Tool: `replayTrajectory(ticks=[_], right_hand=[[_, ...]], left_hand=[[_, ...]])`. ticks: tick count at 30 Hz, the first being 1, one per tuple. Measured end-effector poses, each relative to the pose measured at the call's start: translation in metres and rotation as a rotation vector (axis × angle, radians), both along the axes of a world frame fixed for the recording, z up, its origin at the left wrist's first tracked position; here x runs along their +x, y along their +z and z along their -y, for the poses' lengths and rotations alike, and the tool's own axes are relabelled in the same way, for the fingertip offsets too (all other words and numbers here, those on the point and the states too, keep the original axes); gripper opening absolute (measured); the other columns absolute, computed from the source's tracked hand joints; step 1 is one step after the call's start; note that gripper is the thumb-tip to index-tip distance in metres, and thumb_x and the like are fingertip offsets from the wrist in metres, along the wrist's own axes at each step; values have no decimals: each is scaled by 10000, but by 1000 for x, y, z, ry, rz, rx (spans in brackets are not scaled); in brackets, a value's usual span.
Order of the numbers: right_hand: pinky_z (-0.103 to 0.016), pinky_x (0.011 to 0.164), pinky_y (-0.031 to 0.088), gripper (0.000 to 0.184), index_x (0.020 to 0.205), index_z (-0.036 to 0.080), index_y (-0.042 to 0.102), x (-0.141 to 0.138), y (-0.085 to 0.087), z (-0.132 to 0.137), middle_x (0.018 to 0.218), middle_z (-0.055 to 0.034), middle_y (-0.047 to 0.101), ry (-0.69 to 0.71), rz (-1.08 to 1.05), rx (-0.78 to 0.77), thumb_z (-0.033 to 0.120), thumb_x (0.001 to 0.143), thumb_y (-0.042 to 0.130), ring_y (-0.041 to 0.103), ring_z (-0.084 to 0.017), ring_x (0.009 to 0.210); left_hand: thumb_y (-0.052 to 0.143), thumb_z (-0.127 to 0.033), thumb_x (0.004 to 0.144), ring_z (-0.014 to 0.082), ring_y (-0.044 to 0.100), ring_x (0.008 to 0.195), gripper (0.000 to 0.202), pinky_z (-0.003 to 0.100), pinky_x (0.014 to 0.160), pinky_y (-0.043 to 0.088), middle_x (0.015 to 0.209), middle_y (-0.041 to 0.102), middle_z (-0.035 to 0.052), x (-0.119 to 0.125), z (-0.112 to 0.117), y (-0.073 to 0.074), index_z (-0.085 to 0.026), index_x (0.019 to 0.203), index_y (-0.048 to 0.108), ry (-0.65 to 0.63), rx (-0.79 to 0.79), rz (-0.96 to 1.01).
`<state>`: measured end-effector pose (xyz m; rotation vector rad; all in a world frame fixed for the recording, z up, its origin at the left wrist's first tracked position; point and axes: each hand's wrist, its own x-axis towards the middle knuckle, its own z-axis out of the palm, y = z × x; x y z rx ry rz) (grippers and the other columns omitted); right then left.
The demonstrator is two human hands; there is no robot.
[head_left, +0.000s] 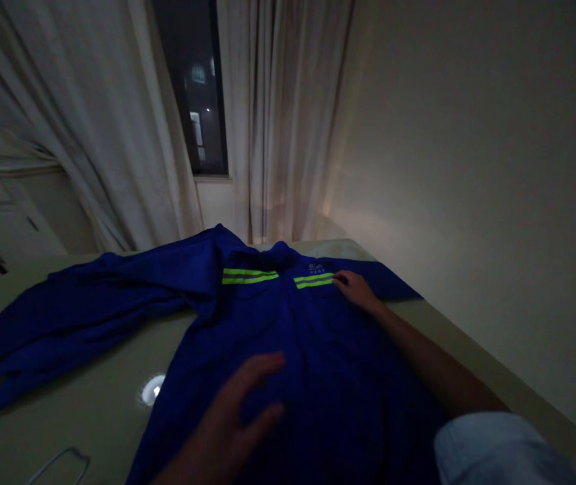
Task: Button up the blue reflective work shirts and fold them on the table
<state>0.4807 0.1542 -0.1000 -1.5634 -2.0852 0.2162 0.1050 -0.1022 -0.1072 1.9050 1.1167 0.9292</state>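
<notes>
A dark blue work jacket (262,323) lies spread front up on the table, its collar toward the window. Yellow-green reflective strips (250,276) cross both sides of the chest, with small pale print above the right one. One sleeve (131,283) stretches out to the left in folds; the other reaches to the right table edge. My right hand (356,288) is at the outer end of the right strip, fingertips closed together on the cloth. Above the lower front of the jacket is my left hand (234,411), slightly blurred, thumb and fingers apart with nothing between them.
The pale greenish table (110,397) runs along a bare wall (494,168) on the right. A thin wire-like loop (73,455) lies at the near left. Light curtains (288,121) hang around a dark window (194,87) behind, and a pale cabinet (5,215) stands at left.
</notes>
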Motion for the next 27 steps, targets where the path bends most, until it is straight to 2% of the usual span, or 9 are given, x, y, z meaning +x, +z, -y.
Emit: replayTrajectory(ticks=[3, 6, 9, 13, 17, 19, 22, 24, 27], right_hand=[[-374, 927, 548, 229, 1083, 191, 758, 60, -14, 26, 1089, -126, 765, -187, 7, 40, 285, 939, 607, 723, -259, 1001], [-423, 990, 536, 255, 1085, 181, 749, 97, -33, 46, 1119, -156, 744, -303, 9, 111, 303, 933, 585, 699, -291, 1076], [-449, 1014, 530, 306, 1149, 179, 729, 109, -49, 54, 1164, -165, 728, -312, -29, 145, 334, 939, 571, 685, -302, 1113], [-453, 1028, 528, 330, 1185, 173, 714, 108, -57, 54, 1186, -165, 718, -254, -71, 172, 349, 947, 568, 681, -297, 1121], [-480, 1031, 529, 314, 1188, 190, 710, 109, -59, 53, 1185, -149, 720, -200, -104, 209, 350, 948, 587, 675, -301, 1118], [-488, 1023, 532, 307, 1192, 196, 710, 111, -60, 54, 1178, -142, 720, -186, -125, 212, 339, 949, 590, 674, -300, 1105], [-486, 1013, 535, 295, 1187, 197, 710, 113, -62, 55, 1163, -135, 721, -166, -146, 203, 328, 953, 588, 672, -295, 1096], [-479, 1006, 537, 286, 1182, 199, 710, 114, -63, 54, 1152, -129, 721, -154, -154, 198, 330, 959, 586, 673, -288, 1089], [-460, 988, 544, 273, 1172, 204, 711, 116, -65, 52, 1141, -120, 721, -158, -166, 190, 326, 957, 594, 682, -274, 1060]], left_hand=[[674, -543, 895, 324, 662, 1263, 523, 530, 1090, 545, 1394, 671, 121, -43, -47, 29, -259, 1330, 618, 528, -133, 280], [740, -513, 786, 343, 661, 1244, 540, 564, 1112, 510, 1343, 684, 142, -65, -92, 36, -212, 1222, 629, 739, -120, 371], [709, -457, 793, 332, 678, 1205, 496, 554, 1099, 516, 1283, 705, 158, -57, -130, 32, -187, 1200, 625, 684, -30, 273], [592, -355, 899, 287, 702, 1170, 422, 459, 1073, 542, 1270, 720, 163, -12, -185, 36, -151, 1268, 612, 525, 175, -46], [592, -262, 910, 303, 586, 1360, 471, 430, 1191, 426, 1443, 636, 174, 34, -248, 45, -131, 1362, 598, 522, 222, -219], [602, -275, 919, 327, 491, 1454, 541, 465, 1246, 334, 1524, 570, 185, 49, -275, 46, -133, 1438, 556, 553, 211, -278], [649, -364, 911, 427, 453, 1464, 681, 655, 1227, 243, 1479, 597, 238, 59, -305, 45, -135, 1529, 477, 629, 127, -370], [697, -396, 870, 487, 518, 1384, 680, 736, 1146, 283, 1322, 698, 249, 58, -317, 44, -138, 1481, 544, 640, 46, -428], [728, -407, 818, 449, 668, 1184, 497, 620, 1020, 470, 1108, 786, 183, 42, -322, 46, -157, 1248, 731, 499, -27, -483]])
